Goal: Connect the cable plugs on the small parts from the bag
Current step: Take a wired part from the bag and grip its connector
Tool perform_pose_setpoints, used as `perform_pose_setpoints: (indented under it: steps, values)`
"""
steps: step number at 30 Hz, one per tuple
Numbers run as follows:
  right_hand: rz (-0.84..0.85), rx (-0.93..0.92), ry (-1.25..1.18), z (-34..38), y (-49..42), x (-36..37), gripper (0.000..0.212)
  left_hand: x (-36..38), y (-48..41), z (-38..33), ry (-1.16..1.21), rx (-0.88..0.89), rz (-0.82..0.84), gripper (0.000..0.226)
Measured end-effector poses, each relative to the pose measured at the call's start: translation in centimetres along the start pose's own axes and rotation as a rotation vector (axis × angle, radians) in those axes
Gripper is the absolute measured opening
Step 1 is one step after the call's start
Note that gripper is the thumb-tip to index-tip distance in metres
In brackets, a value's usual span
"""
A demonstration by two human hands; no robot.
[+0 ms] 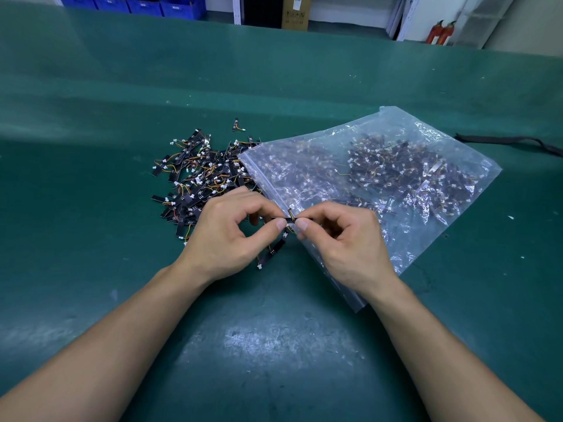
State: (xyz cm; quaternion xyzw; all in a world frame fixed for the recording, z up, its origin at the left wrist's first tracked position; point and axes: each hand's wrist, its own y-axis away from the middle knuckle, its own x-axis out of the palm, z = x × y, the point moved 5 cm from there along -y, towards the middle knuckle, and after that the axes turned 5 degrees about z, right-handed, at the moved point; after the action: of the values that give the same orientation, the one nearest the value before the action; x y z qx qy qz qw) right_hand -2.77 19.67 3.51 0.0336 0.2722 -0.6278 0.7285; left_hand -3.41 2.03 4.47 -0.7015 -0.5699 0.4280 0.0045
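Both hands meet over the green table near the mouth of a clear plastic bag (405,138). My left hand (225,233) pinches a small black strip part (285,220) between thumb and forefinger. My right hand (341,236) pinches the same part's other end, where short orange and yellow wires with a white plug stick up. A second black strip (272,252) with a white plug hangs below from the wires, its lower end on the table. A pile of loose parts (201,175) lies just beyond my left hand.
The bag holds several more parts and lies to the right of the pile. One stray part (236,124) sits beyond the pile. A black strap (511,141) lies at the far right. Blue bins (146,4) and shelving stand past the table's far edge.
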Motion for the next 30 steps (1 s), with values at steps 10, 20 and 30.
perform_pose_setpoints:
  steps: [10,20,30]
  values:
    - [0.020,0.017,-0.020,-0.24,0.00,0.11,0.010,-0.10,-0.06,-0.08,0.008,0.000,-0.018,0.008]
    - [0.013,0.006,0.001,-0.19,0.08,0.09,0.011,-0.08,-0.05,-0.12,0.015,-0.012,-0.005,0.008]
    - [0.019,-0.019,0.011,-0.17,-0.01,0.12,0.013,-0.02,0.01,0.10,0.028,-0.024,0.022,0.006]
